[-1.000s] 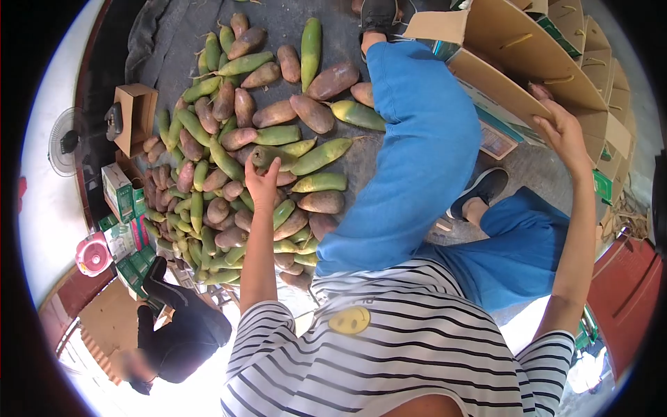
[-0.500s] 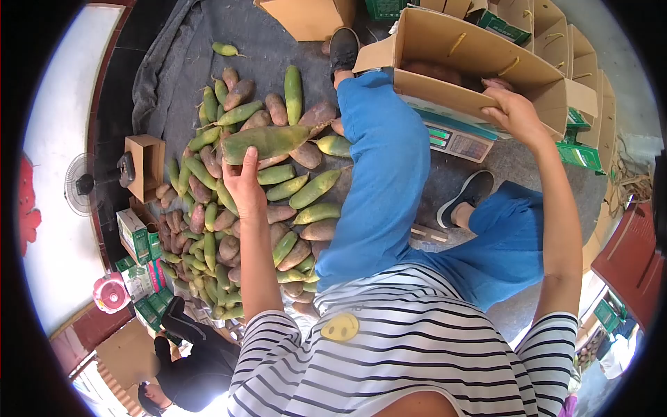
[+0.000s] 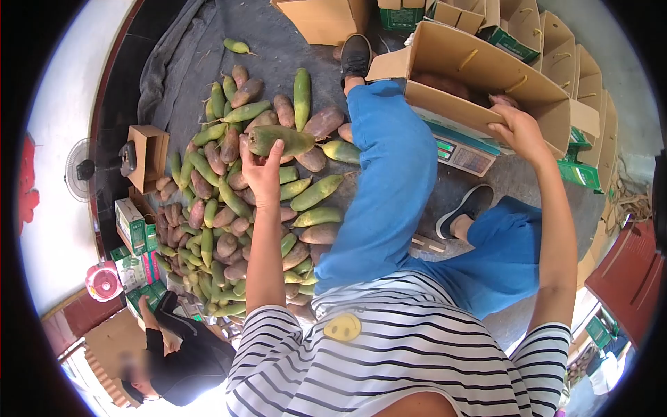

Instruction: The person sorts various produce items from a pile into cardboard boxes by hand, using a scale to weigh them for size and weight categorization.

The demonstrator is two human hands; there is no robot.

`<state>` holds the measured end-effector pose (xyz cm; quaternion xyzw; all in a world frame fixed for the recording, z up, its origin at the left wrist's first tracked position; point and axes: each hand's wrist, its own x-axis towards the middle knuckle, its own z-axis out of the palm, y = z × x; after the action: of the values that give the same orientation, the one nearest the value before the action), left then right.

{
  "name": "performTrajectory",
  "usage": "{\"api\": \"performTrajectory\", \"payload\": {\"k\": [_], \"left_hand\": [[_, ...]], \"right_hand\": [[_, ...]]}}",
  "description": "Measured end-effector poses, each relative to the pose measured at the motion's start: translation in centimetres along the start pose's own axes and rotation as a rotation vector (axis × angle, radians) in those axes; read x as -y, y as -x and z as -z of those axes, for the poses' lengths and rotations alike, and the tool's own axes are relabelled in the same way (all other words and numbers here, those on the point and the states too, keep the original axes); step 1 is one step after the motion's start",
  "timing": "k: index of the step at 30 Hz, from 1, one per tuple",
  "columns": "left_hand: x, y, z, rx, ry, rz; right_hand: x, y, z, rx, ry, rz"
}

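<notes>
My left hand [image 3: 262, 174] is closed around a thick green radish [image 3: 286, 142], with the thumb on its near side and fingers at its blunt end. It is held above a large heap of green radishes [image 3: 316, 192] and reddish-brown radishes [image 3: 324, 123] on the floor. With my right hand [image 3: 520, 132] I grip the near wall of an open cardboard box [image 3: 479, 111]. Inside the box, reddish radishes [image 3: 504, 101] are partly hidden by its walls. The box rests on a digital scale [image 3: 464, 154] whose display is lit green.
More open cardboard boxes [image 3: 558, 58] line the right back. Another box [image 3: 321, 21] stands at the far end of the dark ground sheet [image 3: 182, 83]. A fan [image 3: 82, 169] and a small carton [image 3: 149, 158] are at left. A co-worker [image 3: 187, 358] in dark clothes sits beyond the heap.
The green radish in my left hand has turned and looks shorter, its tail end less visible. My right hand stays on the box wall. The co-worker's arm has moved out toward the green cartons.
</notes>
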<state>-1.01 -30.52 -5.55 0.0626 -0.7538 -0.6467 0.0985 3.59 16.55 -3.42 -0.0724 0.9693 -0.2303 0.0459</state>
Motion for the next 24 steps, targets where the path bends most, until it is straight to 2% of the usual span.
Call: {"api": "performTrajectory", "payload": {"k": [5, 8, 13, 17, 18, 20, 24], "left_hand": [[1.0, -0.4, 0.6, -0.074, 0.071, 0.084], [1.6, -0.9, 1.8, -0.154, 0.215, 0.350], [4.1, -1.4, 3.9, -0.267, 0.409, 0.539], [4.5, -0.9, 4.8, -0.294, 0.357, 0.539], [4.0, -0.6, 4.5, -0.290, 0.326, 0.510], [3.6, 0.0, 3.9, -0.255, 0.193, 0.425], [4.9, 1.4, 3.4, -0.158, -0.016, 0.223]], "right_hand": [[0.4, -0.1, 0.2, 0.002, 0.018, -0.022], [0.0, -0.1, -0.2, -0.045, 0.027, 0.024], [0.6, -0.2, 0.2, 0.018, 0.018, -0.031], [-0.1, -0.2, -0.2, -0.077, 0.039, 0.075], [0.3, -0.5, 0.1, -0.038, 0.022, 0.029], [1.2, -0.4, 0.7, 0.050, -0.014, -0.074], [1.0, -0.3, 0.5, 0.034, 0.004, -0.061]]}}
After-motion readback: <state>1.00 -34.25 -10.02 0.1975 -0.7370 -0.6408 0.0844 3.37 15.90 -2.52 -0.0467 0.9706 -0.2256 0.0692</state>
